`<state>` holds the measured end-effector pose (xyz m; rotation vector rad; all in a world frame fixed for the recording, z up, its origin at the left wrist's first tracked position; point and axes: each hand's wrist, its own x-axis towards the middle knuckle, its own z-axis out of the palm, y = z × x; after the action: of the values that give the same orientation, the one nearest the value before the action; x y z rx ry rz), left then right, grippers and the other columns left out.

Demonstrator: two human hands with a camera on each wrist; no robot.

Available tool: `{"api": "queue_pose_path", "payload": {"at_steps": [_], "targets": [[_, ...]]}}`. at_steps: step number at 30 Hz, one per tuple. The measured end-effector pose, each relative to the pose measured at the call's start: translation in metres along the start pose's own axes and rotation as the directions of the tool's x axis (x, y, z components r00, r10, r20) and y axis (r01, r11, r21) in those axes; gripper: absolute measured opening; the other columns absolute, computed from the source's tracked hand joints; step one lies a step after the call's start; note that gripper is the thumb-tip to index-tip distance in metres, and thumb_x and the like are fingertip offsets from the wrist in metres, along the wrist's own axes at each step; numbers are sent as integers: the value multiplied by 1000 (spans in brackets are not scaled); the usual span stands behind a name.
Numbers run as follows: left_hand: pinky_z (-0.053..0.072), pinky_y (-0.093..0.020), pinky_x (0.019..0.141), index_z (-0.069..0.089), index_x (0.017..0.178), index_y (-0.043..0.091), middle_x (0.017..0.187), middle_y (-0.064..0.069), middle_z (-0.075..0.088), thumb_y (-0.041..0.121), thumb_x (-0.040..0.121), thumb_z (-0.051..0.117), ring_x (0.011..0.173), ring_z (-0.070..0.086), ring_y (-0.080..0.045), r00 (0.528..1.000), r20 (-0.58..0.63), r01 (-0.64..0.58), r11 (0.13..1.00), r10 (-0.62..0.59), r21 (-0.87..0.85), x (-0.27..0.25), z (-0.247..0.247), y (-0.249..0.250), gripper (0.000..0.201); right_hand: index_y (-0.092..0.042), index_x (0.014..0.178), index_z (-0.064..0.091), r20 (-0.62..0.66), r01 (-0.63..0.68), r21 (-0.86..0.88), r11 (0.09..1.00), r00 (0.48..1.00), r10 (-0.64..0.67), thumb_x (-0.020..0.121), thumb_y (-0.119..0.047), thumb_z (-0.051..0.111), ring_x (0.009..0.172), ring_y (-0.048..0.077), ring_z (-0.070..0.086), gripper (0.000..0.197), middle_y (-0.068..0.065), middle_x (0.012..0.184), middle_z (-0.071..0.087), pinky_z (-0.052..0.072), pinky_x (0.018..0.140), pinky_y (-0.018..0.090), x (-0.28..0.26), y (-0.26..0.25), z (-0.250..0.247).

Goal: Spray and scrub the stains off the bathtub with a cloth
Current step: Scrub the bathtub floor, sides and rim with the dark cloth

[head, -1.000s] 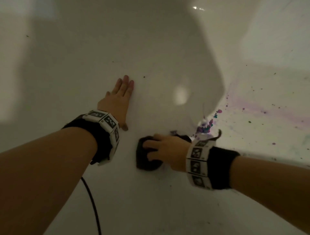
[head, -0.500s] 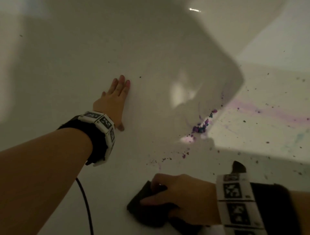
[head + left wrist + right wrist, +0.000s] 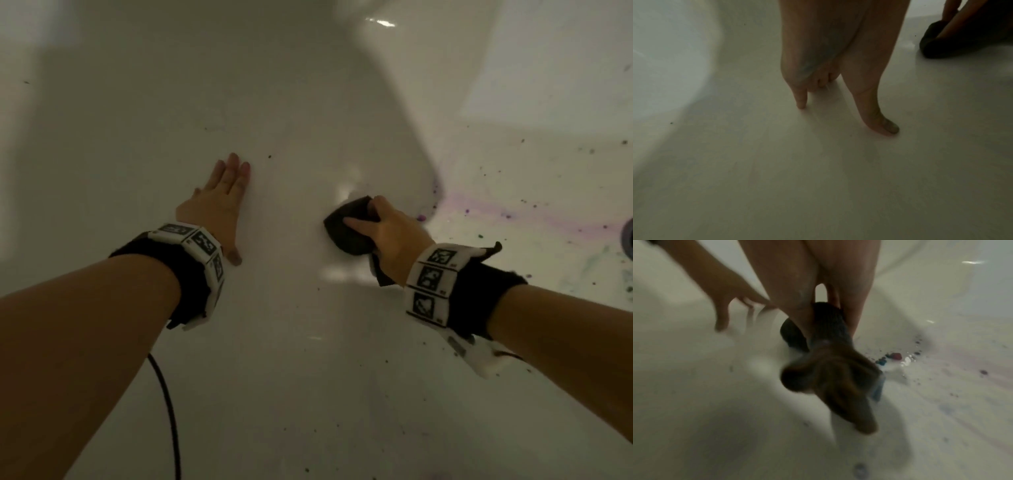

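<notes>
Right hand [image 3: 394, 236] gripping dark cloth [image 3: 346, 229], left hand [image 3: 215, 209] flat on bathtub [image 3: 291, 102]

no readable text, wristbands bear pattern markers

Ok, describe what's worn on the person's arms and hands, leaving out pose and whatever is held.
Both forearms are bare, with no sleeves and no gloves. Each wrist carries a black band: the left wristband and the right wristband. Each is ringed by white square tiles printed with black block-pattern markers. A thin black cable hangs below the left forearm. The left hand and right hand wear no visible rings.
</notes>
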<state>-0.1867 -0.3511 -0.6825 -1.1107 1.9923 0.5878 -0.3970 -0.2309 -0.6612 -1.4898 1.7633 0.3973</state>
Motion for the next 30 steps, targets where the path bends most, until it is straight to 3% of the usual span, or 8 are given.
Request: {"api": "queue_pose_path", "payload": {"at_steps": [6, 12, 14, 16, 18, 20, 25, 30], "targets": [[20, -31, 113, -8, 150, 20, 158, -5, -2, 38, 88, 61, 144, 13, -23, 986, 167, -34, 995, 19, 90, -38, -56, 25, 94, -24, 132, 48, -59, 7, 104, 995, 998, -1, 90, -8, 52, 108, 27, 51, 45, 11, 128, 40, 40, 85, 27, -50, -7, -41], [26, -28, 108, 39, 142, 17, 143, -3, 44, 43, 96, 42, 133, 38, -20, 986, 74, -126, 961, 148, -246, -143, -103, 60, 53, -24, 130, 50, -136, 98, 144, 985, 988, -78, 90, -6, 52, 105, 26, 52, 44, 9, 132, 38, 43, 86, 30, -137, -26, -95], [36, -33, 101, 54, 129, 6, 130, -8, 57, 42, 97, 37, 121, 51, -23, 992, 45, -76, 840, 119, -537, -178, -117, 69, 50, -24, 130, 49, -195, 145, 149, 978, 974, -115, 89, -11, 56, 106, 24, 52, 44, 4, 133, 37, 42, 91, 25, -170, -36, -112], [44, -35, 90, 57, 121, 2, 120, -9, 63, 41, 96, 41, 110, 59, -22, 993, 71, -5, 624, 97, -781, -213, -129, 75, 49, -23, 132, 47, -251, 167, 169, 971, 960, -122, 88, -12, 58, 107, 23, 52, 47, 1, 133, 36, 41, 93, 22, -200, -47, -123], [46, -37, 92, 57, 119, 4, 113, -9, 66, 40, 93, 50, 104, 62, -20, 990, 98, 36, 494, 99, -868, -245, -136, 78, 45, -22, 134, 45, -320, 199, 213, 957, 939, -124, 87, -10, 59, 107, 24, 53, 50, 2, 132, 37, 42, 90, 21, -226, -58, -129], [48, -40, 94, 60, 116, 5, 107, -9, 68, 37, 89, 56, 101, 64, -21, 988, 97, 31, 458, 121, -889, -270, -139, 80, 42, -20, 134, 44, -379, 229, 276, 933, 919, -114, 85, -10, 61, 107, 23, 53, 52, 3, 129, 39, 40, 88, 19, -248, -69, -132], [52, -37, 92, 63, 111, 4, 102, -8, 69, 30, 82, 67, 98, 65, -18, 973, 86, -52, 568, 213, -822, -318, -145, 79, 39, -25, 140, 33, -389, 241, 305, 921, 915, -111, 84, -19, 65, 107, 20, 51, 65, 1, 135, 33, 41, 87, 18, -299, -98, -124], [51, -28, 85, 65, 104, 5, 98, -6, 68, 21, 83, 67, 93, 64, -18, 970, -36, -200, 714, 239, -671, -355, -167, 75, 26, -29, 146, 14, -311, 183, 354, 917, 948, -69, 72, -19, 77, 108, 22, 52, 98, 0, 142, 23, 50, 90, 35, -327, -107, -124]]}}
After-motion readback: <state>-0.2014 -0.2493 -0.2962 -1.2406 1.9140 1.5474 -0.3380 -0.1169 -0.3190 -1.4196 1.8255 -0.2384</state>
